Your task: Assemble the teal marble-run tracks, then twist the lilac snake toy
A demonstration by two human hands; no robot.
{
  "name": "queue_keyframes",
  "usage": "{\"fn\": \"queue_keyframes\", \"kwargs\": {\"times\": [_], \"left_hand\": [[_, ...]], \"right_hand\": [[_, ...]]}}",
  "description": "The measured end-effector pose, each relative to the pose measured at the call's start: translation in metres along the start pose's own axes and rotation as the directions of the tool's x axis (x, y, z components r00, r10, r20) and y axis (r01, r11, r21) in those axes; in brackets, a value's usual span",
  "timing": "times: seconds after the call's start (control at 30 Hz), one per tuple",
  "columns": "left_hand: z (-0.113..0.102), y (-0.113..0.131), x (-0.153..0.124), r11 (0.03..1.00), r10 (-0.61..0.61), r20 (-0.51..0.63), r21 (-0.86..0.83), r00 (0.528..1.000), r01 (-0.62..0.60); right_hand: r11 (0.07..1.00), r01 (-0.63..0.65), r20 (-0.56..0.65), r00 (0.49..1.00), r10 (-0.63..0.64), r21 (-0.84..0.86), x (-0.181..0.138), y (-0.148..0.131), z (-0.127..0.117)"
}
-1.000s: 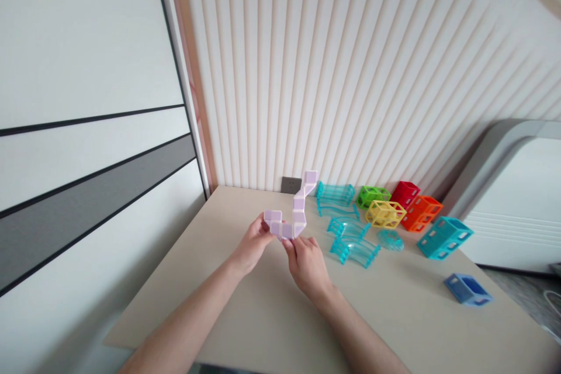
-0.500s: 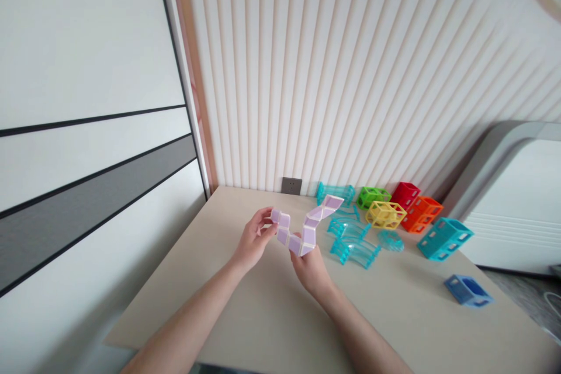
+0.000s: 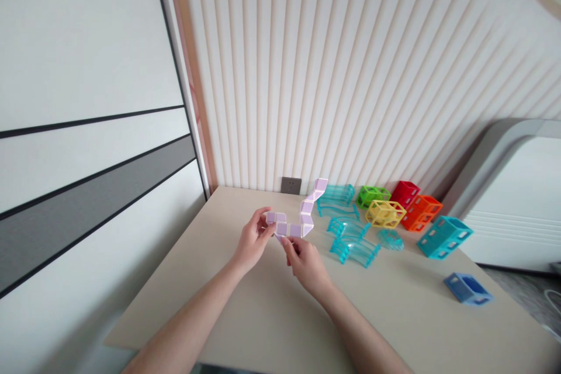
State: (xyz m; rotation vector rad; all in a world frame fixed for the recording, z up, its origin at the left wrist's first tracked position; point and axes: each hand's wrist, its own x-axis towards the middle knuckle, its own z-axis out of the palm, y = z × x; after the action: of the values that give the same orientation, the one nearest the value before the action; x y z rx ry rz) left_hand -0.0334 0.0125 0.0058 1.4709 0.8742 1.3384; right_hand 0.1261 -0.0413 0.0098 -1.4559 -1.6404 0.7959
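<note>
A purple and white snake puzzle (image 3: 295, 230), made of hinged wedge segments, is held above the table in a bent, roughly U-like shape. Its left end is pinched between the thumb and fingers of my left hand (image 3: 253, 236). My right hand (image 3: 307, 262) is closed at the lower middle of the snake, thumb and fingertips on a segment there. The free right end rises up toward the wall. Part of the left end is covered by my left fingers.
Right of my hands lie clear turquoise track pieces (image 3: 357, 250). Beyond them stand frame blocks: green (image 3: 372, 196), yellow (image 3: 385, 214), red (image 3: 404, 195), orange (image 3: 421, 213) and teal (image 3: 444, 237). A blue block (image 3: 468, 290) lies near the table's right edge.
The snake puzzle has turned, its right arm now steeper and further left. My right hand has shifted slightly left along its underside, while my left hand stays nearly in place.
</note>
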Motion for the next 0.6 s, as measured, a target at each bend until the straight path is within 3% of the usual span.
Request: {"fn": "queue_keyframes", "kwargs": {"times": [0.17,0.37,0.47,0.6], "left_hand": [[0.006,0.000,0.000,0.996,-0.062,0.098,-0.065,0.993,0.068],[0.007,0.005,0.000,0.991,-0.132,0.045,-0.025,0.990,0.133],[0.008,0.005,0.000,0.986,-0.149,0.074,-0.058,0.986,0.153],[0.013,0.004,-0.003,0.972,-0.175,0.110,-0.140,0.978,0.190]], "right_hand": [[0.995,0.015,-0.016,1.000,-0.016,-0.097,-0.001,0.001,-0.001],[0.959,0.283,-0.231,0.934,-0.272,0.018,0.000,0.001,-0.012],[0.948,0.296,-0.299,0.921,-0.250,0.118,-0.001,-0.002,-0.015],[0.931,0.233,-0.338,0.932,-0.132,0.279,-0.003,-0.004,-0.009]]}}
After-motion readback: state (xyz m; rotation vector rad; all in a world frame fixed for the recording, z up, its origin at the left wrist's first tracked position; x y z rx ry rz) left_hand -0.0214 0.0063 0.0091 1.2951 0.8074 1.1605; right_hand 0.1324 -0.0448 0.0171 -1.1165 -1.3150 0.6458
